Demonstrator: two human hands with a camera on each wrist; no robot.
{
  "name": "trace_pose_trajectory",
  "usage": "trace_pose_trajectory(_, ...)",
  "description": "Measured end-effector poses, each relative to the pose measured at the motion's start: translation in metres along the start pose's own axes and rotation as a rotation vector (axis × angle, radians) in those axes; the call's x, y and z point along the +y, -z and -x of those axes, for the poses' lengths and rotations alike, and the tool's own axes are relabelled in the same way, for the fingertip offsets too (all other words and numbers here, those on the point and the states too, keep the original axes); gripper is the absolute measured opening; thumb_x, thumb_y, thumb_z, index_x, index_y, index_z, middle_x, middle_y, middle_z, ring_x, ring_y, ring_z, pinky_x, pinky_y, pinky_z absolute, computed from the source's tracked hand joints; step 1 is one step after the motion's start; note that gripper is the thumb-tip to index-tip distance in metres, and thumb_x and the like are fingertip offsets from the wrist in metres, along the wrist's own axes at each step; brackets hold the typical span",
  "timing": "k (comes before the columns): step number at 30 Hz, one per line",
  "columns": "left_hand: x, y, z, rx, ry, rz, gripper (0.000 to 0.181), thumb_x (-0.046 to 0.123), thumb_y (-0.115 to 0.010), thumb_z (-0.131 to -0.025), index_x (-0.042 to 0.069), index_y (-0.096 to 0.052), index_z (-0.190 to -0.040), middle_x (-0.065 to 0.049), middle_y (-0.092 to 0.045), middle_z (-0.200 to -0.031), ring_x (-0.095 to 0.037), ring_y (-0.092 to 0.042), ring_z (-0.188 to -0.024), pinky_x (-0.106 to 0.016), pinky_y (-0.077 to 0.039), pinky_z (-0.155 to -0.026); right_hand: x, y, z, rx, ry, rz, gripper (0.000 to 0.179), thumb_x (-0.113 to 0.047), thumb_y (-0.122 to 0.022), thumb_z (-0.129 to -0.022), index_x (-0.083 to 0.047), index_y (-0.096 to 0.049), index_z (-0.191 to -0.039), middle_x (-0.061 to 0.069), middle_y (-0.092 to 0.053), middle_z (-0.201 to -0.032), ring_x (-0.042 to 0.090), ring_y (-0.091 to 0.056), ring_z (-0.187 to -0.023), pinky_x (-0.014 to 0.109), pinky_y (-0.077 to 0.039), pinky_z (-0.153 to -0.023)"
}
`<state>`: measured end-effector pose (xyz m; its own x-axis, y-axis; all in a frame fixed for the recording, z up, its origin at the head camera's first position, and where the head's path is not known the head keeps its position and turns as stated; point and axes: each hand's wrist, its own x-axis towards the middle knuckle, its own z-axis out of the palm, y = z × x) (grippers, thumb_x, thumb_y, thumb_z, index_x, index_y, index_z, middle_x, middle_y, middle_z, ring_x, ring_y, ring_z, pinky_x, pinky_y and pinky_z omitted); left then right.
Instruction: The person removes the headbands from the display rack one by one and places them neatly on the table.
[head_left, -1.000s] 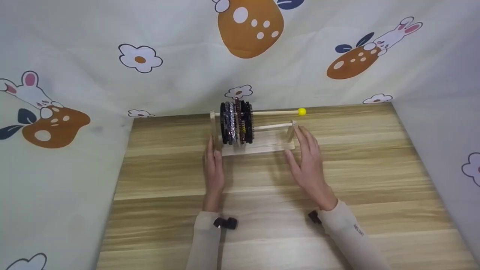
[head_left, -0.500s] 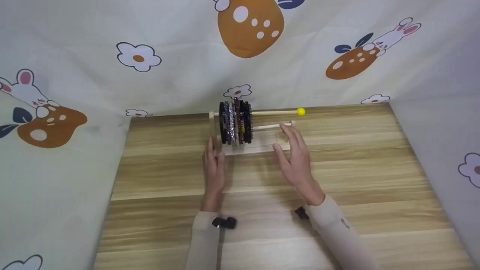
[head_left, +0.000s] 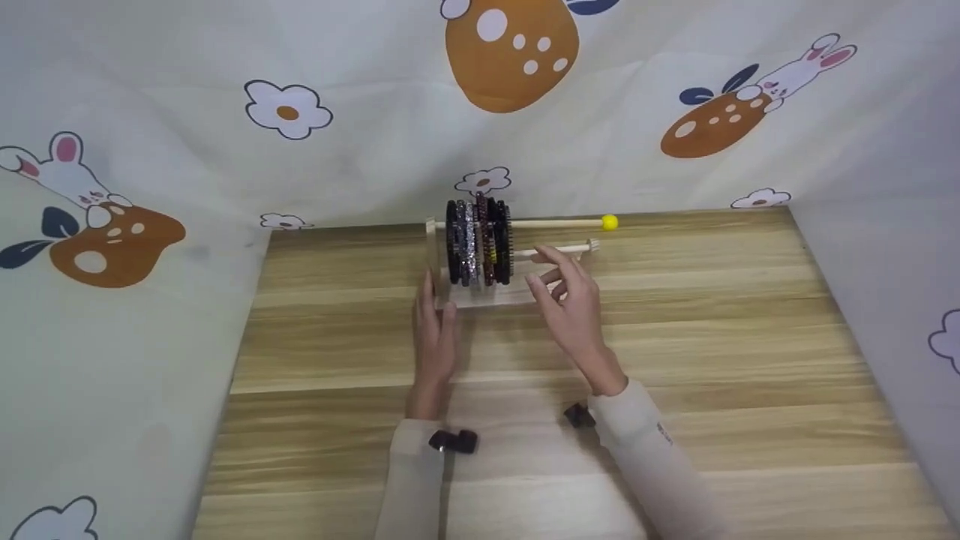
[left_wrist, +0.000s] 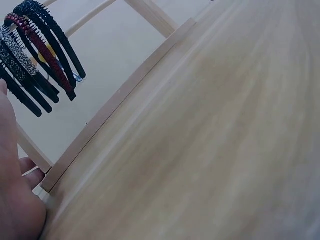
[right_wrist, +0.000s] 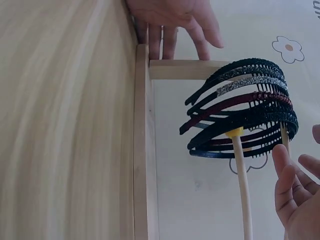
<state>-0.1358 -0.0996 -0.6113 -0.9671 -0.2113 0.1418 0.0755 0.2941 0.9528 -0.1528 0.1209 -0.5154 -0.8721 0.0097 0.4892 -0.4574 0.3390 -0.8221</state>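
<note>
Headbands (head_left: 486, 241), toothed black, silver and dark-red hoops, line up left-to-right between left grip (head_left: 436, 337) and right grip (head_left: 571, 307), both released.

a booth-like work area, room type unclear: pale rabbit-printed fabric (head_left: 375, 157) walls the far, left and right edges of the brown wood-grain worktop (head_left: 750, 337).

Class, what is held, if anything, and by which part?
Nothing is visibly gripped. The left hand flanks the pale wooden rectangular stand; the right hand is beside its slender wooden rod; contact cannot be told.
</note>
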Motion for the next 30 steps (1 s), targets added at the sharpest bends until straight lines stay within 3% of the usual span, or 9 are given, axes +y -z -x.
trace_pose_trajectory(9, -0.001, 0.001, -0.001, -0.011, 0.016, -0.01, 0.069, 0.029, -0.049, -0.116, 0.016, -0.023, -0.178, -0.018, -0.027, -0.181, -0.048, -0.035, -0.159, -0.081, -0.03, -0.123, -0.005, -0.016, -0.01, 0.006, -0.065, -0.118, 0.049, -0.001, -0.084, -0.096, 0.005, -0.068, -0.142, 0.02, -0.078, -0.118, 0.015, -0.07, -0.078, 0.017, -0.054, -0.063)
trace_pose_trajectory(15, 0.001, 0.0, 0.0, -0.002, 0.018, -0.019, 0.068, 0.029, -0.049, -0.116, 0.017, -0.023, -0.178, -0.017, -0.027, -0.181, -0.047, -0.032, -0.161, -0.08, -0.025, -0.125, -0.009, -0.023, -0.015, -0.006, -0.103, -0.154, 0.056, -0.003, -0.086, -0.095, 0.003, -0.065, -0.147, 0.021, -0.078, -0.112, 0.011, -0.068, -0.078, 0.02, -0.055, -0.063)
trace_pose_trajectory(21, 0.003, -0.003, 0.0, -0.003, -0.015, -0.004, 0.067, 0.022, -0.049, -0.116, 0.012, -0.024, -0.177, -0.021, -0.027, -0.18, -0.047, -0.044, -0.15, -0.077, -0.034, -0.122, -0.011, -0.022, -0.016, 0.02, -0.133, -0.173, 0.06, -0.002, -0.087, -0.094, 0.001, -0.064, -0.149, 0.017, -0.078, -0.109, 0.009, -0.068, -0.078, 0.02, -0.055, -0.065)
trace_pose_trajectory(30, -0.001, 0.0, -0.001, -0.005, -0.013, -0.018, 0.067, 0.022, -0.049, -0.115, 0.014, -0.024, -0.177, -0.02, -0.023, -0.182, -0.047, -0.031, -0.161, -0.078, -0.024, -0.127, -0.012, -0.024, -0.016, -0.009, -0.13, -0.159, 0.058, -0.004, -0.087, -0.095, 0.002, -0.065, -0.148, 0.018, -0.078, -0.108, 0.011, -0.068, -0.081, 0.02, -0.056, -0.067)
